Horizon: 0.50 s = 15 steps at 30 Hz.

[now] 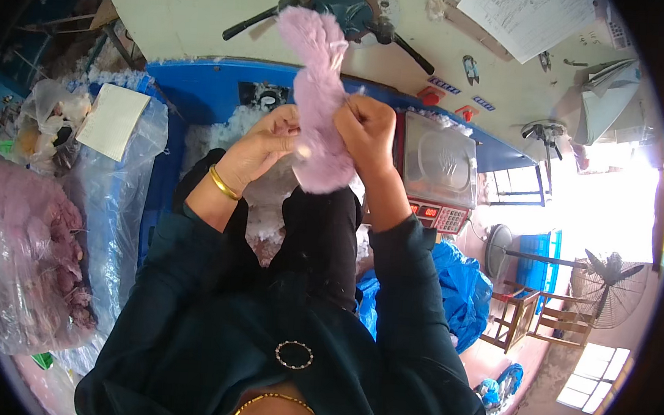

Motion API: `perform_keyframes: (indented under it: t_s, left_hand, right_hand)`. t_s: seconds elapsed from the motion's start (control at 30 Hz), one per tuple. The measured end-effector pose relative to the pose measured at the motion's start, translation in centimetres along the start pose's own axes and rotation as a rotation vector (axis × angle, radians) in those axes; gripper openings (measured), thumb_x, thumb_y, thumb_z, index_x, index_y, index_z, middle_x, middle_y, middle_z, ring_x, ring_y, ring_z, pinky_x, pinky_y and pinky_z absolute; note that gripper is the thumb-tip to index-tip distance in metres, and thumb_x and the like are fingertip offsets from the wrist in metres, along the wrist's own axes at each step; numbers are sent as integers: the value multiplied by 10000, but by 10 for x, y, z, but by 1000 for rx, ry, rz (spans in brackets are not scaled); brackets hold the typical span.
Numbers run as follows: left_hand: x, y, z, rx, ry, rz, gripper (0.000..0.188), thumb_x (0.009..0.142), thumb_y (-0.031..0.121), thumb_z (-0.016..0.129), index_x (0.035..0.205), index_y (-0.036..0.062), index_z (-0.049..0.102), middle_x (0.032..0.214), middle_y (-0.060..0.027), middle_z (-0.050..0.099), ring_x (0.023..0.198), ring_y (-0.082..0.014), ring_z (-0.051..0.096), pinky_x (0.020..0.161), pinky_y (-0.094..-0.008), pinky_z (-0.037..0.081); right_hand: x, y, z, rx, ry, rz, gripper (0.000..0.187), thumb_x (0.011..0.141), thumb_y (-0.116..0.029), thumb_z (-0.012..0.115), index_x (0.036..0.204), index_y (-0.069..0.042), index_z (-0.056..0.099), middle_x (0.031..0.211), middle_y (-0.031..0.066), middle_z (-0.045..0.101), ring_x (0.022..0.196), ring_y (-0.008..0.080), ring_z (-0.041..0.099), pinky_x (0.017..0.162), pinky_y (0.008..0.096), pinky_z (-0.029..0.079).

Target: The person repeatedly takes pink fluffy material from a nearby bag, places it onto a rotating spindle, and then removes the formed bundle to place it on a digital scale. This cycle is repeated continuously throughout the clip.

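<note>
A long, fluffy lilac plush piece [321,104] is held up over my lap, narrow in its middle and wider at its lower end. My right hand [366,130] is closed on its right side, fingers curled in. On the opposite side my left hand [269,144], wearing a gold bangle, pinches the lower edge between thumb and bent fingers. A small pale spot shows by the left thumb; I cannot make out what it is. The plush's top end overlaps a dark round machine fitting [336,16] with black handles; whether they touch, I cannot tell.
A blue-edged bench [195,85] runs ahead, with red buttons [430,97] and papers [526,18]. White stuffing [238,122] lies below it. A digital scale [441,168] stands right, near a blue bag [460,291]. Left lies a clear bag of lilac plush [26,242].
</note>
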State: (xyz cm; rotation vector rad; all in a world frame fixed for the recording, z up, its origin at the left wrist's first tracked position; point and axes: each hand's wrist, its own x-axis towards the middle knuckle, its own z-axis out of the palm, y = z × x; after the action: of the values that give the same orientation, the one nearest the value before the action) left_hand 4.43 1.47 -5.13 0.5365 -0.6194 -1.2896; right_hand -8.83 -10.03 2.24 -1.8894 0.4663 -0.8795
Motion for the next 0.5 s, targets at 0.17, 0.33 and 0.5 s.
perform_keyframes:
  t_s: [0.17,0.33,0.5]
  left_hand:
    - [7,8,43,-74,12,-234,360,918,187,601,1223,60,456,1001,-83,617,809,-179,630,613,-293,520]
    - [14,-2,55,78,143,-97,335,946,177,555,1226,29,443,1015,-101,605,811,-203,637,609,-302,540]
    - [5,-11,51,221,241,11,419,975,250,499,1289,25,334,1127,-118,542,852,-185,631,588,-270,547]
  right_hand:
    - [-5,52,-55,477,-209,277,126,816,-134,632,772,-17,624,749,-25,592,695,49,518,627,209,441]
    - [9,-8,-41,-297,-196,20,558,818,-451,659,1089,28,566,971,163,641,850,272,616,773,366,484]
    - [-12,-15,15,-497,-22,124,572,785,-494,664,1065,-1,592,934,235,636,872,408,597,764,433,479]
